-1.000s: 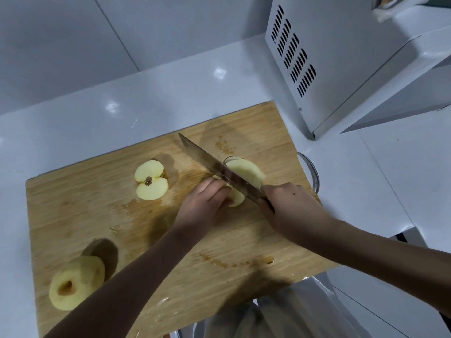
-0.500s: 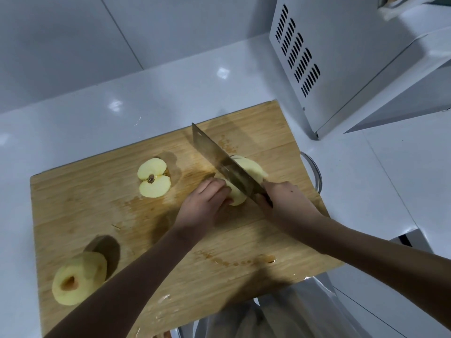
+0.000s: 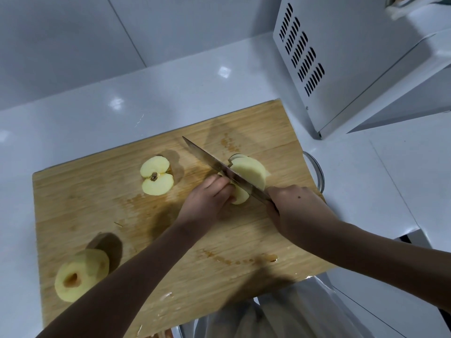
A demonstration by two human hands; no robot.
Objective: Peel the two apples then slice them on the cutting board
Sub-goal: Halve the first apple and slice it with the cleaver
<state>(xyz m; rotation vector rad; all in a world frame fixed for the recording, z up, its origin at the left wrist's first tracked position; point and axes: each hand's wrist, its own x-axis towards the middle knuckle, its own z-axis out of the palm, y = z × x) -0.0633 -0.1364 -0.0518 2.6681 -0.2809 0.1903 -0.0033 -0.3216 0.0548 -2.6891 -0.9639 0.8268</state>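
The left hand reaches in with fingers curled down, holding the pale yellow peeled apple half at the far right of the flat brown wooden cutting board. The right hand is wrapped round the handle of the long shiny metal knife, whose blade slants across that apple beside thin round slices. A smooth cut apple half with a brown core lies to the left, and a round peeled whole apple sits near left.
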